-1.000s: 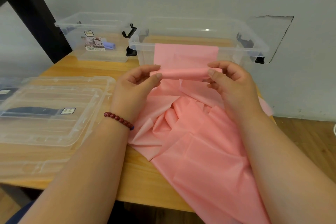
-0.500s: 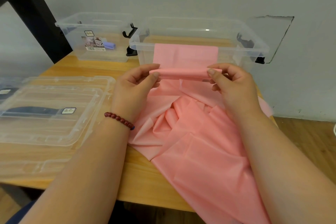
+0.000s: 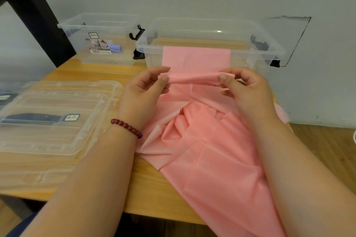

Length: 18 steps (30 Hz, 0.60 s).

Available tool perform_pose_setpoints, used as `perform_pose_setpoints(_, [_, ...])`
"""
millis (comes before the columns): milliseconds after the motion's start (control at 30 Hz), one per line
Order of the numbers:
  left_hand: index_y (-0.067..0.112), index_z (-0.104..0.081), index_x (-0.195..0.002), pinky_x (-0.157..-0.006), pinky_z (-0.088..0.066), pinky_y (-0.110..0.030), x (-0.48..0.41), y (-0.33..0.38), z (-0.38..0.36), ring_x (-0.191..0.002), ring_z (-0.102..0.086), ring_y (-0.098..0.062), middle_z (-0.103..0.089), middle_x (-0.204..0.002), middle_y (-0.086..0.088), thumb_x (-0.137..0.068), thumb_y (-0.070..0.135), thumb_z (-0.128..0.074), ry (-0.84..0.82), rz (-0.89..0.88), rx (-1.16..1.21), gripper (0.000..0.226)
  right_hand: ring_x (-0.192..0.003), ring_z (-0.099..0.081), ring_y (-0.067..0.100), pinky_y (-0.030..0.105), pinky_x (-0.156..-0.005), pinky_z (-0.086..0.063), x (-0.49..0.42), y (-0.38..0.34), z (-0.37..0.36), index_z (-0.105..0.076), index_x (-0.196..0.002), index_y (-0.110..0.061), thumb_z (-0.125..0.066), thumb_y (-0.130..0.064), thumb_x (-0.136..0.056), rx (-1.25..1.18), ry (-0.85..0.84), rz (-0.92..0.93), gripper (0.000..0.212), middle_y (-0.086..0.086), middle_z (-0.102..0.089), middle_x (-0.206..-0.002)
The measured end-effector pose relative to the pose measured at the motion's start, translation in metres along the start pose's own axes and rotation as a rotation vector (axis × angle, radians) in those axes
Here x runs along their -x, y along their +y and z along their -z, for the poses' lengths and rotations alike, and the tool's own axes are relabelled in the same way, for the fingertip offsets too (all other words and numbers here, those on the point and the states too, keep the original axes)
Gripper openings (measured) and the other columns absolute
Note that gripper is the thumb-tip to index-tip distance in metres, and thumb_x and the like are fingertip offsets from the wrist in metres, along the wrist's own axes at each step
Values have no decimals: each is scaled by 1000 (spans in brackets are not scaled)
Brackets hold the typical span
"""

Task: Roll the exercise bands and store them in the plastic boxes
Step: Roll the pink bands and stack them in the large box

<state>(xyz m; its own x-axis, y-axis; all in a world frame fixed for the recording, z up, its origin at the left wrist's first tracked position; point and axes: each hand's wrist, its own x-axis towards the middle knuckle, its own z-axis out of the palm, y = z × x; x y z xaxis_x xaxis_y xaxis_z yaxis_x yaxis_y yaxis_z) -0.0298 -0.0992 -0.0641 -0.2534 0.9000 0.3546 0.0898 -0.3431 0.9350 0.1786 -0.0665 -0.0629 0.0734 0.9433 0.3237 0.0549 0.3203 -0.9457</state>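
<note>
A long pink exercise band (image 3: 210, 152) lies crumpled on the wooden table and hangs over its front edge. Its far end is rolled into a narrow tube held just in front of a clear plastic box (image 3: 210, 31). My left hand (image 3: 142, 92) pinches the tube's left end between thumb and fingers. My right hand (image 3: 246, 90) pinches the right end the same way. The pink shows again as a reflection on the box's front wall. A second clear box (image 3: 100, 25) at the back left holds a small rolled purple band (image 3: 115, 47).
Two clear lids (image 3: 55, 117) are stacked at the left of the table. A black frame leg (image 3: 36, 15) stands at the far left, against the wall. Both boxes have black latches. Wooden floor shows to the right, past the table edge.
Both hands turned the pink tube a little and lifted it slightly; the fingers shifted their hold on its ends. Nothing else has moved.
</note>
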Motion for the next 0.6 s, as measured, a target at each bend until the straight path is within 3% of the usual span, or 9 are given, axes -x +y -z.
perform_pose_setpoints(133, [20, -67, -102, -74, -52, -18, 0, 1, 1, -72, -64, -5, -63, -83, -1, -96, 3, -54, -27, 9, 5, 22, -78, -66, 5, 19, -68, -53, 2, -2, -1, -70, -83, -25, -69, -11, -87, -12, 18, -10, 14, -3, -67, -90])
perform_pose_setpoints(267, [20, -68, -98, -72, -52, -18, 0, 1, 0, -70, -65, -7, -65, -79, -1, -95, 3, -56, -17, 14, 27, 20, -83, -69, 18, 26, -72, -54, 0, 0, -2, -70, -79, -23, -68, -8, -87, -138, 12, -100, 17, 2, -67, -90])
perform_pose_setpoints(433, [20, -71, -99, -85, -55, -30, 0, -2, 3, -77, -67, -8, -69, -79, 2, -90, 8, -64, -25, 23, 4, 17, -69, -71, 20, 24, -64, -55, 1, -3, -3, -66, -86, -15, -64, -5, -90, -200, 8, -130, 10, 1, -67, -75])
perform_pose_setpoints(600, [14, -70, -97, -80, -55, -25, 0, -2, 0, -81, -68, -7, -71, -80, 6, -92, 12, -62, -2, 61, -1, 9, -61, -66, 11, 24, -56, -52, 2, -4, -4, -66, -85, -19, -64, -14, -91, -111, 17, -125, 9, 1, -64, -77])
